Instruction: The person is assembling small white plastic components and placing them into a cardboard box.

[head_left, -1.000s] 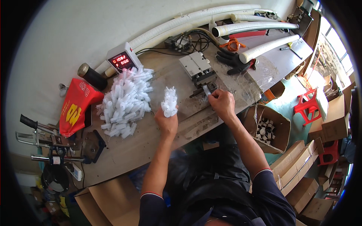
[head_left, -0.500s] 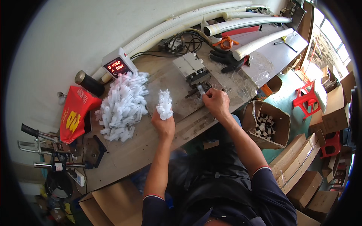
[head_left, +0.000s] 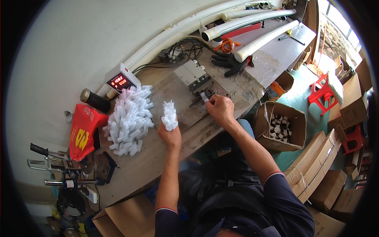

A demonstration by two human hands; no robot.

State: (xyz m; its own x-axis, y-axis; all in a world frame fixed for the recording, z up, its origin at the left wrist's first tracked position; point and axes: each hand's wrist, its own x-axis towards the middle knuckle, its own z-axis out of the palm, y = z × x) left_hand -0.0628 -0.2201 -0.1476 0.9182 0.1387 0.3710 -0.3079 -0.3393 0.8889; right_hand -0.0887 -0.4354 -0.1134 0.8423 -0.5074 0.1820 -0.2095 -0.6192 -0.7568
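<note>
Several bristled pieces (head_left: 169, 115) clasped in left hand (head_left: 170, 136), pointing forward, one piece (head_left: 203, 96) pinched in right hand (head_left: 220, 109), long axis forward-left

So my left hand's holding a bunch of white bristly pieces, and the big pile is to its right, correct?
The side is wrong: the head view shows the big pile to the left of your left hand, which does hold a bunch.

The workbench (head_left: 134, 170) carries piled white brushes (head_left: 128, 122) left of the left hand (head_left: 170, 134), a black glove (head_left: 227, 61) beyond the right hand (head_left: 220, 108).
</note>
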